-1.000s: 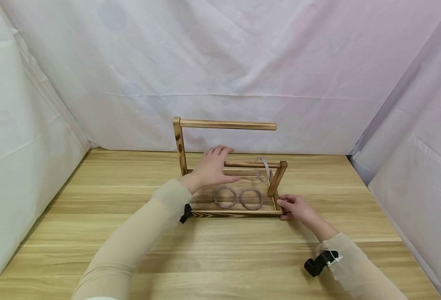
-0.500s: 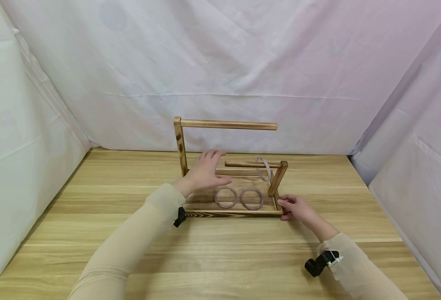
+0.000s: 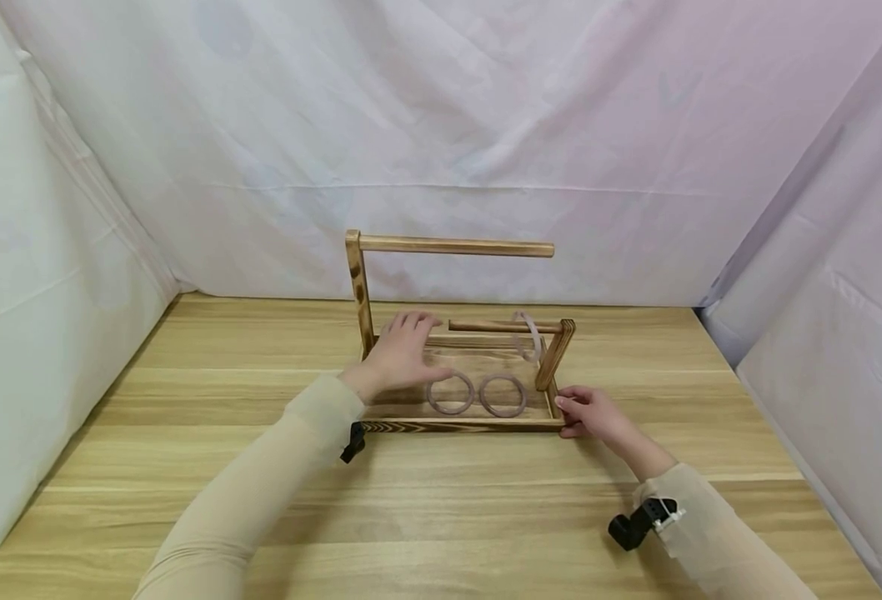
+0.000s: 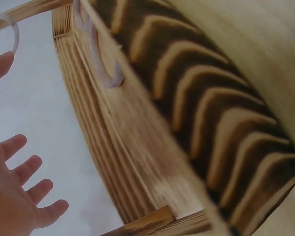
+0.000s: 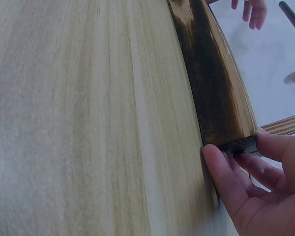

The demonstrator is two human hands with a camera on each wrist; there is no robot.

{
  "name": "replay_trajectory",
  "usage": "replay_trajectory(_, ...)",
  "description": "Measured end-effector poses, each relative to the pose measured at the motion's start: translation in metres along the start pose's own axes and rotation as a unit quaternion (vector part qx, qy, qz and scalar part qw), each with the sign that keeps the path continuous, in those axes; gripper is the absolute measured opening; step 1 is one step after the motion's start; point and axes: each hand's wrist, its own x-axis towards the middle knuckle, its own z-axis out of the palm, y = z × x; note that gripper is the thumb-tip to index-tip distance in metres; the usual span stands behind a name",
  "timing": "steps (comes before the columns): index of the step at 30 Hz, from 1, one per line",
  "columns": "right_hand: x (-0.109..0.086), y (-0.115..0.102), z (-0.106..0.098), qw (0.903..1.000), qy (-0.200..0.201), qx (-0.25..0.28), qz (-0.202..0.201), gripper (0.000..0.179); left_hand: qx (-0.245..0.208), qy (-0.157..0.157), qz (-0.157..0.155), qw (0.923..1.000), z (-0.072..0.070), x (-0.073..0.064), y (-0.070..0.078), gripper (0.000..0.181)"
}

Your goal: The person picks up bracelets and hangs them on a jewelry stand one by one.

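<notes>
Head view: wide-spread left hand (image 3: 398,354) hides part of the tray (image 3: 456,426); right hand (image 3: 594,415) pinches its near corner.

Pale cloth hangs on three sides. The back cloth (image 3: 441,150) is white, turning pinkish toward the right, with soft folds, faint bluish blotches and a long, nearly level crease (image 3: 456,188). The left cloth (image 3: 36,250) is whiter and wrinkled; the right cloth (image 3: 831,292) has a lilac tint. Between them lies the tabletop (image 3: 441,525), light wood with streaky grain running sideways. Light is soft, shadows faint.
</notes>
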Motion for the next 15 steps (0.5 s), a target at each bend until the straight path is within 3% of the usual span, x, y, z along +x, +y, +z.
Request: replay_trajectory(15,-0.003,-0.004,0.001,1.0,-0.006,-0.006,0.004,0.049,0.025,-0.058,-0.002,0.998,0.024,-0.003,0.006,0.084)
